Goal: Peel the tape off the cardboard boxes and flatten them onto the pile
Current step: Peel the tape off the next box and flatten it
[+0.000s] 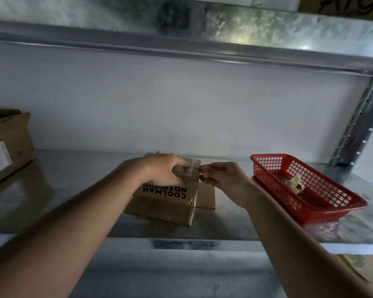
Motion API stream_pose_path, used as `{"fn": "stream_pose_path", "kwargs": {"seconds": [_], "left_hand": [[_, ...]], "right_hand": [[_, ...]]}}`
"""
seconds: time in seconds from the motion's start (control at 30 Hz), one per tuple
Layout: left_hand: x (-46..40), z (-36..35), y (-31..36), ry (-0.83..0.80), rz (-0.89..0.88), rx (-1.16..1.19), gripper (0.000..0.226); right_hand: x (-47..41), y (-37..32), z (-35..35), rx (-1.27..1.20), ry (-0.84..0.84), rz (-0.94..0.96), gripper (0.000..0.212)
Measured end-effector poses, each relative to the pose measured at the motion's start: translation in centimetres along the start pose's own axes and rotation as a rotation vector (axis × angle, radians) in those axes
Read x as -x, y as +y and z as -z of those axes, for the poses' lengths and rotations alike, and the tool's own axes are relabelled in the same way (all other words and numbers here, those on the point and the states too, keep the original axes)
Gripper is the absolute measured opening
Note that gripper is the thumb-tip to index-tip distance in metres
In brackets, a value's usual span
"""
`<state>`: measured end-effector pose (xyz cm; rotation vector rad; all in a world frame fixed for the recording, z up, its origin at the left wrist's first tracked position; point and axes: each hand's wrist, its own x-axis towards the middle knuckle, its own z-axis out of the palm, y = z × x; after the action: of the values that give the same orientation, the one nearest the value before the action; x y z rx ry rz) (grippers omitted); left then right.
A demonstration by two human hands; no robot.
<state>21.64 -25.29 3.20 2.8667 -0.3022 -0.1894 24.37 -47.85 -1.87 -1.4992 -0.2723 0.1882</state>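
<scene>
The left hand (164,168) gripped the box (170,190) on flattened cardboard (159,211); the right hand (221,175) pinched the tape (191,167) at its top, beside a red basket (323,203)

The left hand (164,168) gripped the small cardboard box (170,190) atop flattened cardboard (205,196) while the right hand (222,176) pinched its tape (191,168); a red basket (323,209) sat right.

light: dim, cool | glare: shining off upper shelf beam (267,37), upper right | edges: bowing, blurring | focus: soft overall
</scene>
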Motion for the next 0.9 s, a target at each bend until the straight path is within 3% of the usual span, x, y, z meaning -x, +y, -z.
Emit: {"fn": "stream_pose_path", "kwargs": {"seconds": [0.17,0.37,0.53,0.7,0.77,0.9], "left_hand": [[0.2,-1.5,1.1,0.099,-0.069,0.040,0.089],[0.5,-2.3,0.5,0.083,-0.067,-0.018,0.090],[0.4,-2.4,0.0,0.063,-0.071,0.009,0.089],[0.4,-2.4,-0.4,0.063,-0.093,-0.002,0.088],[0.4,-2.4,-0.3,0.079,-0.101,0.002,0.085],[0.3,-2.5,-0.1,0.104,-0.086,0.017,0.078]], "right_hand": [[0.7,0.0,-0.6,0.051,0.098,0.009,0.016],[0.8,0.5,-1.0,0.023,0.195,-0.007,0.012],[0.6,-0.2,-0.6,0.171,0.140,-0.036,0.013],[1.0,-0.3,-0.1,0.092,0.003,-0.180,0.022],[1.1,-0.3,-0.1,0.156,0.052,-0.103,0.024],[0.7,0.0,-0.6,0.507,0.278,0.230,0.018]]}}
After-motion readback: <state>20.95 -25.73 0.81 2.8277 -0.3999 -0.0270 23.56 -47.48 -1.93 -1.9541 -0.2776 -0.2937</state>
